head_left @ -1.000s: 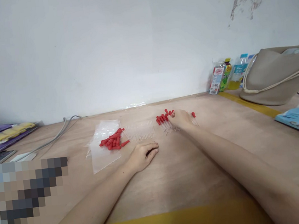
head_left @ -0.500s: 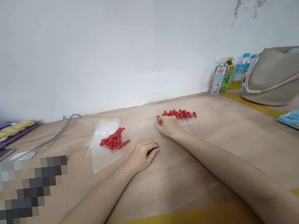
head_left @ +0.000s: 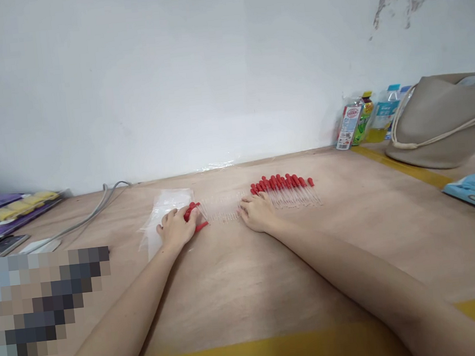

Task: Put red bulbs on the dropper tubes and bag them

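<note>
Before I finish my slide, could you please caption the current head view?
Left hand at red bulbs, right hand at clear tubes, red-topped tubes alongside.

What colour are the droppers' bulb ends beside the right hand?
Red; the bulb ends show best in the head view, beside the right hand.

Slim clear tubes (head_left: 222,209) lie side by side in a row on the table (head_left: 241,291). To their left sit loose red bulbs (head_left: 191,210), partly hidden; to their right, red-topped tubes (head_left: 289,183) lie closely ranked, red ends at the far side.
</note>
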The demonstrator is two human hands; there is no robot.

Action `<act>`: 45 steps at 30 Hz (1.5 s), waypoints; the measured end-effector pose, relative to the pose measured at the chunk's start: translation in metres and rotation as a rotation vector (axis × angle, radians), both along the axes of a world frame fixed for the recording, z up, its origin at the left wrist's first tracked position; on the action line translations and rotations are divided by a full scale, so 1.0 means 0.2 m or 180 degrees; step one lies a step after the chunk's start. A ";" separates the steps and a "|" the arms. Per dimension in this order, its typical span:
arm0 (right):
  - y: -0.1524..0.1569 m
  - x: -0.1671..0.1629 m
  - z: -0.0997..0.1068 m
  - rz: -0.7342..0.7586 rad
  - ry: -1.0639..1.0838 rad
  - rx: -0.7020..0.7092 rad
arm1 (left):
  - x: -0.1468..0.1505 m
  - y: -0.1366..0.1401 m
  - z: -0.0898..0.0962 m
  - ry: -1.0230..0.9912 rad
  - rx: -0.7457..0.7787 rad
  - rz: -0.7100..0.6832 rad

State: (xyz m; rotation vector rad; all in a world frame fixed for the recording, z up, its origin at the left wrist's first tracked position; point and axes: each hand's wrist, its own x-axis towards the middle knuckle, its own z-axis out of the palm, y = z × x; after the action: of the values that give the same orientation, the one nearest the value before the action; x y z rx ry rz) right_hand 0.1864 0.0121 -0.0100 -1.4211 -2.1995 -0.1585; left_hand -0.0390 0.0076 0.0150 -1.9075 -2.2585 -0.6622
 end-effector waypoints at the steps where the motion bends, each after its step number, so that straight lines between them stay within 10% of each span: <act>1: 0.00 0.00 0.00 0.0004 -0.0005 -0.0012 | 0.00 0.01 0.00 -0.0063 -0.0058 -0.0113; 14: -0.02 0.09 -0.02 -0.0313 0.0227 -0.0235 | 0.14 0.04 -0.04 -0.0515 0.0123 -0.0956; 26: -0.01 0.06 0.00 -0.0770 0.0632 -0.0305 | 0.13 0.14 0.13 -0.0164 -0.0113 -0.0228; 34: -0.04 0.05 0.03 -0.0669 0.0196 -0.0146 | 0.29 -0.07 0.11 0.1131 0.0222 -0.2114; 45: -0.03 0.06 0.07 -0.0917 0.0627 -0.0657 | 0.27 -0.15 0.07 0.1274 0.0293 -0.1494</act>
State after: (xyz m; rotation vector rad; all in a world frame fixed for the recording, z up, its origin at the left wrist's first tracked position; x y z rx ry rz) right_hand 0.1990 0.0070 0.0049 -1.7823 -1.8879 0.1090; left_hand 0.0153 -0.0231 0.0287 -2.2934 -1.5342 -0.3694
